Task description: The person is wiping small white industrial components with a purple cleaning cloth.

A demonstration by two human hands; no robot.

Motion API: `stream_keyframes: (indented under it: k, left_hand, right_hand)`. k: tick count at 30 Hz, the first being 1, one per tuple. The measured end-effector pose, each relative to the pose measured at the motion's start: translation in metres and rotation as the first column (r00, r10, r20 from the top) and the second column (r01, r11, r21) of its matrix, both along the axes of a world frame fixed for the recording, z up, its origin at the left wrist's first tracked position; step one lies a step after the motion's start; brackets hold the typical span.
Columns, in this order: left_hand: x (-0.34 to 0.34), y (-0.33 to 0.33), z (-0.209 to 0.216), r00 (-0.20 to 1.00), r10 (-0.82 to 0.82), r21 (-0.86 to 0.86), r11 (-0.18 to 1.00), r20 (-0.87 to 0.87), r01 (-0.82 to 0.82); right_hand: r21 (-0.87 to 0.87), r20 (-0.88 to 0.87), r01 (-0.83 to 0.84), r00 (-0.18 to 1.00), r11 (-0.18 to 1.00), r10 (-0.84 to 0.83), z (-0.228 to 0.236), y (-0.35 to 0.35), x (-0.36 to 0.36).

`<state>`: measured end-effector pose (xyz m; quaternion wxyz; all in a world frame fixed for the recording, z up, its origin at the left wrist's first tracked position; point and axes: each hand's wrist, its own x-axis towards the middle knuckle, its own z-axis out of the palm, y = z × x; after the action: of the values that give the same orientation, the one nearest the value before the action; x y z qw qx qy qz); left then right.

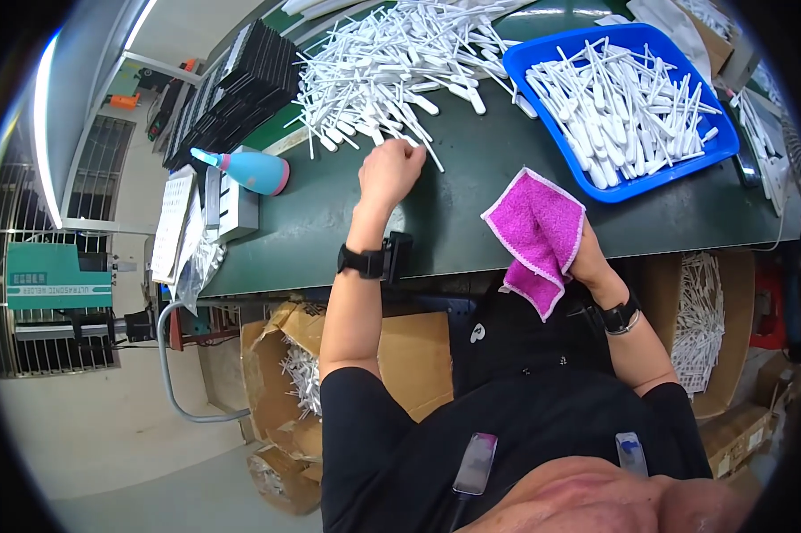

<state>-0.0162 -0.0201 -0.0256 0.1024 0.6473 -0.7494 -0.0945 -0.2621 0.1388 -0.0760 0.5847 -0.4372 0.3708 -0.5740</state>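
Observation:
At the near edge of a heap of slim white plastic sticks with wider ends (pixel 400 53), my left hand (pixel 388 174) is closed, its fingers curled down. Its fingertips are turned away, so what they pinch, if anything, is hidden. One stick lies right beside them. My right hand (pixel 589 258) grips a magenta terry cloth (pixel 535 222) with a white stitched border, which hangs in folds over the table's near edge. The cloth covers most of the right fingers. Beyond it, a blue plastic tray (pixel 556 133) holds many similar white sticks.
Left on the green table (pixel 329 222) are a light-blue squeeze bottle (pixel 256 172) lying tilted, a small white box (pixel 238 211), papers (pixel 171 226) and stacked black trays (pixel 245 84). Cardboard boxes (pixel 418 355) with white pieces stand below, one more box (pixel 733 329) at right.

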Motion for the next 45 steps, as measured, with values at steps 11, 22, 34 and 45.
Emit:
stream_keyframes:
  k: [11, 22, 34, 45]
  left_hand:
    - [0.012, 0.008, 0.022, 0.986, -0.107, -0.058, 0.993, -0.131, 0.101]
    - [0.019, 0.046, 0.016, 0.998, -0.006, -0.069, 0.998, -0.061, 0.002]
    - [0.057, 0.072, 0.021, 0.971, 0.125, -0.420, 0.907, 0.203, -0.029]
    - [0.055, 0.075, 0.018, 0.398, 0.143, 0.031, 0.961, -0.906, -0.274]
  right_hand:
    - [0.088, 0.204, -0.092, 0.976, 0.992, 0.073, -0.007, -0.003, -0.007]
    - [0.021, 0.008, -0.059, 0.998, 0.998, 0.059, 0.000, 0.000, -0.005]
    - [0.057, 0.084, -0.159, 0.985, 0.986, 0.154, -0.009, -0.001, -0.011]
    - [-0.035, -0.027, -0.072, 0.997, 0.997, 0.071, -0.008, -0.002, -0.004]
